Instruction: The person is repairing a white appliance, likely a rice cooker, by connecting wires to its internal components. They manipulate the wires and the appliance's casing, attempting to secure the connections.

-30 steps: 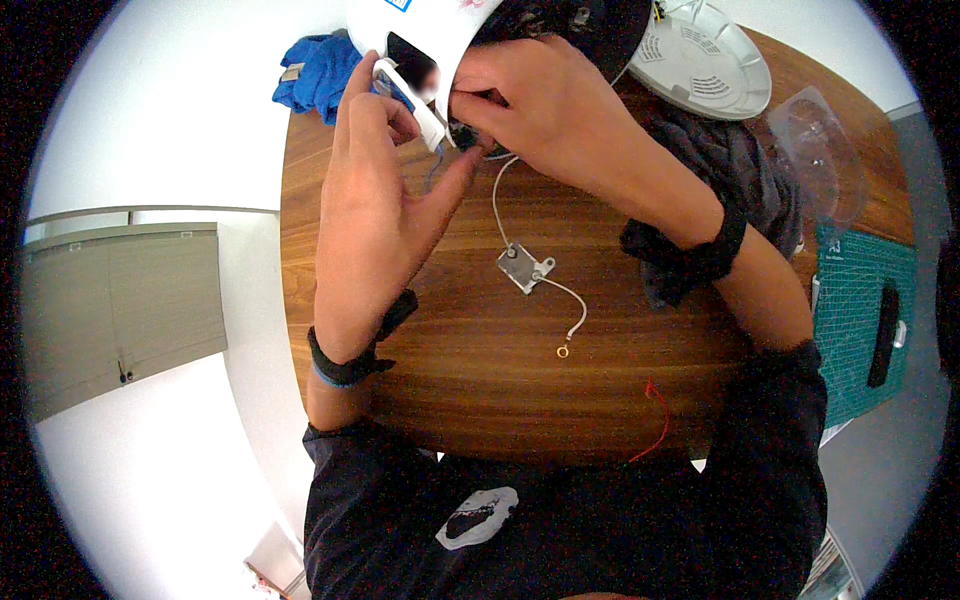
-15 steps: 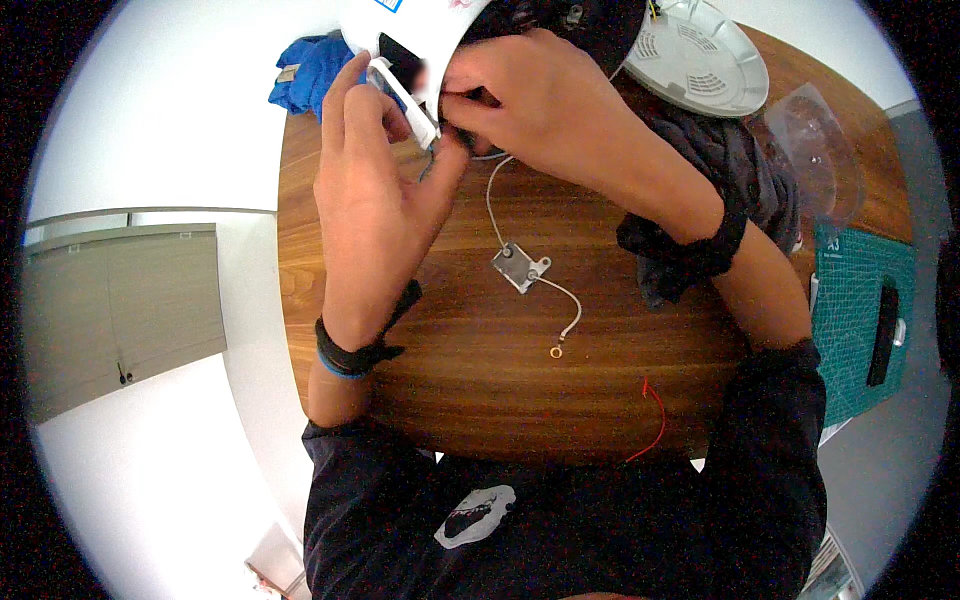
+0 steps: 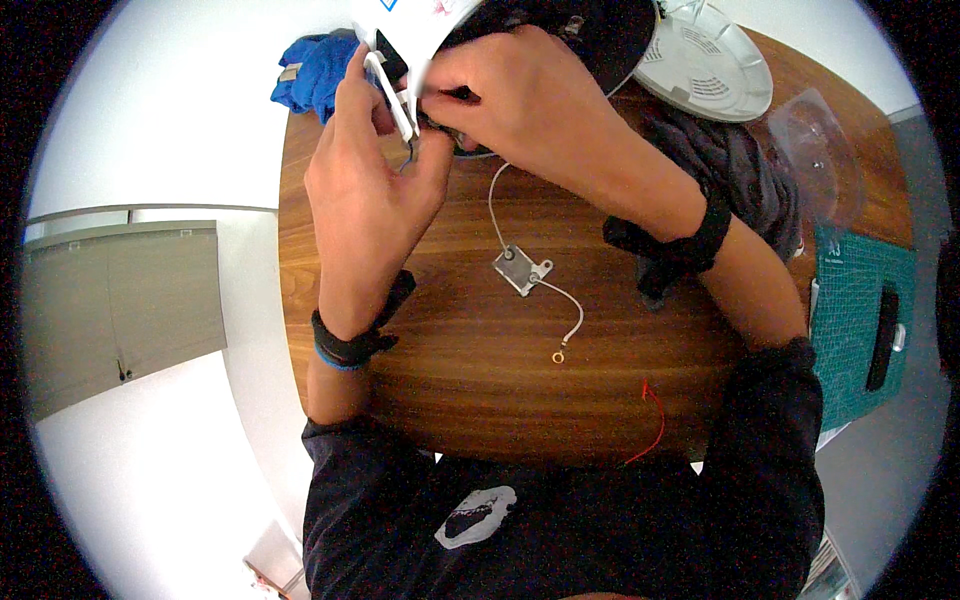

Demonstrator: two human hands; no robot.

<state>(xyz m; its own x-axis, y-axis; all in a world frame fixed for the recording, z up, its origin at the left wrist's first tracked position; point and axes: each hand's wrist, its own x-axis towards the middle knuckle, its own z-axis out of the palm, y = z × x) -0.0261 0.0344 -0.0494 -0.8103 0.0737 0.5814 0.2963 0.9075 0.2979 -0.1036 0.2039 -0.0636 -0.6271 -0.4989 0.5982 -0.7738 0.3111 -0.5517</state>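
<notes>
At the top of the view is a white plastic housing (image 3: 410,20) with a dark opening and a black body behind it. My left hand (image 3: 370,190) grips a narrow white plastic piece (image 3: 388,92) beside the opening, a thin wire hanging below it. My right hand (image 3: 520,100) has its fingers pinched at the housing's right edge; what they hold is hidden. Below them a small metal component (image 3: 518,270) lies on the wooden table (image 3: 520,400), with white leads and a brass ring terminal (image 3: 559,356).
A blue cloth (image 3: 305,80) lies top left. At right are a round light-grey cover (image 3: 700,60), a dark crumpled cloth (image 3: 755,180), a clear plastic sheet (image 3: 820,160) and a green cutting mat (image 3: 845,340) with a black bar. A red wire (image 3: 657,420) lies near the front edge.
Both hands and the white piece have shifted slightly to the left and upward. My left thumb has risen closer to my right fingers. The loose component stays in place.
</notes>
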